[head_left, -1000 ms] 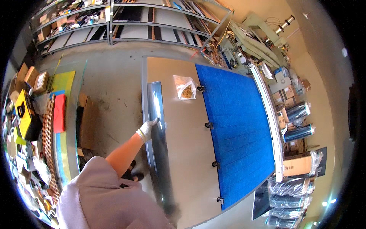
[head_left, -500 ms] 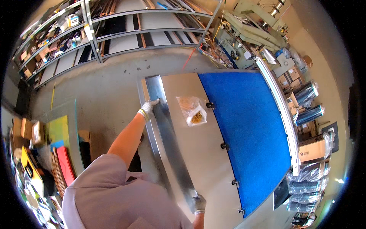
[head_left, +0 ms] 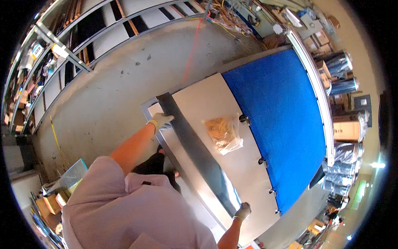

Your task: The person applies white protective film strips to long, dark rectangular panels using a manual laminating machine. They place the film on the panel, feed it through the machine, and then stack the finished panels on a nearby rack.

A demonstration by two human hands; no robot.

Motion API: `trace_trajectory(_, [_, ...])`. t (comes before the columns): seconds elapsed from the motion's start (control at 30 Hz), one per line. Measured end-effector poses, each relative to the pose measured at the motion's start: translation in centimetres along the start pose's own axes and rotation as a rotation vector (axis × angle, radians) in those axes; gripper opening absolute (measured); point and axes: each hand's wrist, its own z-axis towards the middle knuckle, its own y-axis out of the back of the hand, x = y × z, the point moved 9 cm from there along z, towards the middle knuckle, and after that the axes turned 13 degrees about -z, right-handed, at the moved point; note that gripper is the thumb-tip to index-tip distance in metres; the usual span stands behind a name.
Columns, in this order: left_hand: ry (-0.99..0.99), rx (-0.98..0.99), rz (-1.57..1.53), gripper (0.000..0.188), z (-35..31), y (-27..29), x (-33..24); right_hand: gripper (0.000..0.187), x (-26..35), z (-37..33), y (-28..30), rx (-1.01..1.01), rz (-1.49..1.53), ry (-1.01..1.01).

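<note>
A long, narrow, shiny metal strip point(head_left: 195, 147) lies along the left part of a beige-topped table point(head_left: 199, 99). My left hand point(head_left: 161, 120), in a pale glove, grips the strip's left edge near its far end, thumb over the top. At the near end my right hand point(head_left: 243, 211), also gloved, is closed on the strip's corner; its fingertips are partly hidden. To the right of the strip, a clear plastic bag point(head_left: 224, 133) of yellowish-brown pieces rests on the tabletop. Another bright metal surface point(head_left: 178, 151) shows beneath the strip on its left side.
A blue work surface point(head_left: 277, 116) joins the table on the right, with small black fittings point(head_left: 244, 119) along the seam and a white rail point(head_left: 311, 91) at its far side. Metal shelving point(head_left: 78, 62) stands at far left. Wrapped rolls point(head_left: 344, 166) and cartons line the right wall.
My view has turned, so the table appears rotated and the shelves sit farther left. Both hands remain on the strip, whose surface now looks darker at the far end.
</note>
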Motion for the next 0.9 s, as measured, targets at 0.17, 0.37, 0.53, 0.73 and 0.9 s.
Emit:
trace_trajectory(0.17, [0.105,0.170,0.719,0.044,-3.3,0.1,-3.2,0.013,3.2,-0.5,5.3,0.124,-0.011,0.112])
trace_trajectory(0.37, [0.475,0.970,-0.043,0.056,-11.8,-9.2,8.6,0.016,8.9,-0.4,11.8,0.564,0.326,0.038])
trace_trajectory(0.53, [-0.524,0.704,0.134,0.049,-13.3,-12.4,-2.4,0.018,8.7,-3.9,10.8,0.712,0.326,-0.011])
trace_trajectory(0.73, [-0.326,1.220,-1.010,0.075,-14.2,-10.1,-13.7,0.028,9.1,-6.9,6.7,0.711,0.362,0.023])
trace_trajectory(0.9, [-0.392,0.858,-0.574,0.077,-6.2,-5.1,-17.5,0.039,10.3,-7.4,6.4,0.852,0.482,-0.130])
